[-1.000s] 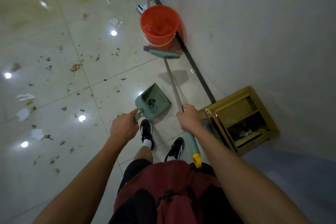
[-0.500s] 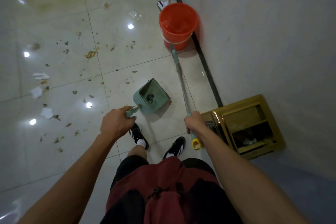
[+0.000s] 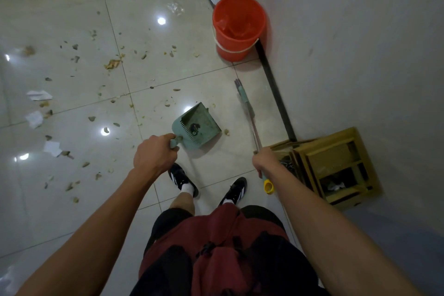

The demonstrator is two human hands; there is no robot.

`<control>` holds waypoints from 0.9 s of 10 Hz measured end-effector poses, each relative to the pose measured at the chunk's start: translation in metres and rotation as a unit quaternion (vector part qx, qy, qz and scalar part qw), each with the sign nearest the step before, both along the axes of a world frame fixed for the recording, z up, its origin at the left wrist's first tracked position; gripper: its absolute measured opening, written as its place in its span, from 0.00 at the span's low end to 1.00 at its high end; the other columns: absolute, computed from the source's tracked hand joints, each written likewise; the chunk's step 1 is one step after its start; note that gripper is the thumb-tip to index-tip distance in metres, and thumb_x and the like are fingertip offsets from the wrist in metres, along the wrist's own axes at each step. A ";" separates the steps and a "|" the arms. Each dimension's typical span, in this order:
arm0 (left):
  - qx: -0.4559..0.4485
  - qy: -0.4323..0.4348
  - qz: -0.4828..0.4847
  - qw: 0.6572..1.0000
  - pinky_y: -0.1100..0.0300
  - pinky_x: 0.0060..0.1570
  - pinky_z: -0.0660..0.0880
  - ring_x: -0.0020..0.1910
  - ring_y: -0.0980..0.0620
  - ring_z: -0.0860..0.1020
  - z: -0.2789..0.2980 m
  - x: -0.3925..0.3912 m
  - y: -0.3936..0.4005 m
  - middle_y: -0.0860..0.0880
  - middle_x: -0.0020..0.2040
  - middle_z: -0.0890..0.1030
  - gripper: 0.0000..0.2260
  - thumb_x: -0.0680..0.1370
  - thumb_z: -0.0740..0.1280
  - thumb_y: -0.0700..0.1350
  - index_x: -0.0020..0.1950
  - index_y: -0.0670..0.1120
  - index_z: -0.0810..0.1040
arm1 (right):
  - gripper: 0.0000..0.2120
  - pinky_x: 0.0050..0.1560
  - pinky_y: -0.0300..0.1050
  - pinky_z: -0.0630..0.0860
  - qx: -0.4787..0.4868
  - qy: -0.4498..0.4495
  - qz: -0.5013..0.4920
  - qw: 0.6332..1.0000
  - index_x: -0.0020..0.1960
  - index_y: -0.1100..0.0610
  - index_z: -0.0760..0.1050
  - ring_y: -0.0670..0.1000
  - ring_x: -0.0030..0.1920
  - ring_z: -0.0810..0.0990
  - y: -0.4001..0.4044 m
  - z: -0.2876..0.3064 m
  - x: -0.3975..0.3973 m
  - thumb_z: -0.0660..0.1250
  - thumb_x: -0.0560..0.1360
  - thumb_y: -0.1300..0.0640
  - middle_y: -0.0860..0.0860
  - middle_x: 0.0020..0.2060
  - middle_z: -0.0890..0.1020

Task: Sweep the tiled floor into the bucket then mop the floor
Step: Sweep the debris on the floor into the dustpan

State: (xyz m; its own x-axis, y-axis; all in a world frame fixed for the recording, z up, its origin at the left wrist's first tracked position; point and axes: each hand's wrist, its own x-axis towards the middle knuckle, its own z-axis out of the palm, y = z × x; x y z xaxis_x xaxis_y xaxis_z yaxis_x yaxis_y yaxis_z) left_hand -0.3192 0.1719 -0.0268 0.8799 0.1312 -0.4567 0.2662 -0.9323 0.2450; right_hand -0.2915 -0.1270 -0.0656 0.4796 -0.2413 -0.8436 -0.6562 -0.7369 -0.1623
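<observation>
Nearest, left hand [image 3: 156, 155] grips green dustpan [image 3: 197, 127] handle, right hand [image 3: 265, 160] grips broom [image 3: 249, 115] shaft beside it; debris [image 3: 113, 63] scattered left of both grips; orange bucket [image 3: 239, 29] well beyond, against wall.

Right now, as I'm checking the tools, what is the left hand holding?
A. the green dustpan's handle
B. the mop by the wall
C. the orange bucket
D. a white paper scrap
A: the left hand grips the handle of the green dustpan, while the right hand holds the broom.
</observation>
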 end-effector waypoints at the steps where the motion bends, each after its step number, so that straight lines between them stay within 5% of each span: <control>1: -0.001 -0.002 -0.009 1.000 0.52 0.38 0.82 0.33 0.50 0.78 -0.003 0.012 0.029 0.50 0.37 0.80 0.11 0.79 0.67 0.51 0.61 0.53 0.81 | 0.17 0.46 0.48 0.77 0.016 0.016 0.003 1.000 0.66 0.69 0.72 0.64 0.59 0.80 0.025 0.007 0.015 0.58 0.79 0.66 0.66 0.59 0.79; 3: 0.001 0.008 -0.010 1.000 0.52 0.38 0.81 0.34 0.49 0.78 -0.004 0.031 0.086 0.49 0.38 0.80 0.11 0.79 0.66 0.51 0.61 0.53 0.80 | 0.17 0.38 0.45 0.76 0.003 0.045 0.037 0.998 0.67 0.71 0.71 0.64 0.62 0.79 0.082 0.008 0.028 0.58 0.80 0.66 0.67 0.63 0.78; 5: 0.002 0.020 -0.021 1.000 0.52 0.38 0.82 0.34 0.48 0.79 -0.011 0.040 0.136 0.48 0.40 0.81 0.12 0.79 0.66 0.49 0.61 0.53 0.80 | 0.29 0.62 0.45 0.76 -0.059 0.103 0.059 0.991 0.72 0.71 0.67 0.57 0.66 0.77 0.142 0.015 0.039 0.72 0.75 0.66 0.61 0.71 0.73; 6: 0.003 0.023 -0.021 1.000 0.51 0.39 0.82 0.36 0.47 0.80 -0.017 0.044 0.157 0.47 0.43 0.83 0.15 0.79 0.65 0.50 0.65 0.55 0.79 | 0.25 0.47 0.49 0.80 -0.012 0.109 0.027 0.994 0.69 0.72 0.69 0.58 0.49 0.83 0.166 0.011 0.037 0.69 0.74 0.69 0.62 0.59 0.81; 7: 0.009 0.021 -0.022 0.999 0.50 0.40 0.83 0.37 0.46 0.81 -0.021 0.047 0.176 0.47 0.44 0.83 0.15 0.79 0.65 0.51 0.66 0.55 0.78 | 0.20 0.32 0.45 0.76 0.077 0.093 -0.085 0.989 0.65 0.69 0.73 0.52 0.32 0.74 0.197 0.011 0.038 0.63 0.74 0.69 0.57 0.38 0.77; 9: 0.013 0.023 0.001 1.000 0.50 0.40 0.83 0.35 0.46 0.80 -0.026 0.044 0.209 0.47 0.42 0.82 0.17 0.79 0.65 0.52 0.68 0.56 0.77 | 0.12 0.27 0.43 0.75 0.097 0.089 -0.086 0.988 0.58 0.64 0.73 0.52 0.29 0.73 0.253 0.020 0.051 0.60 0.76 0.70 0.57 0.34 0.74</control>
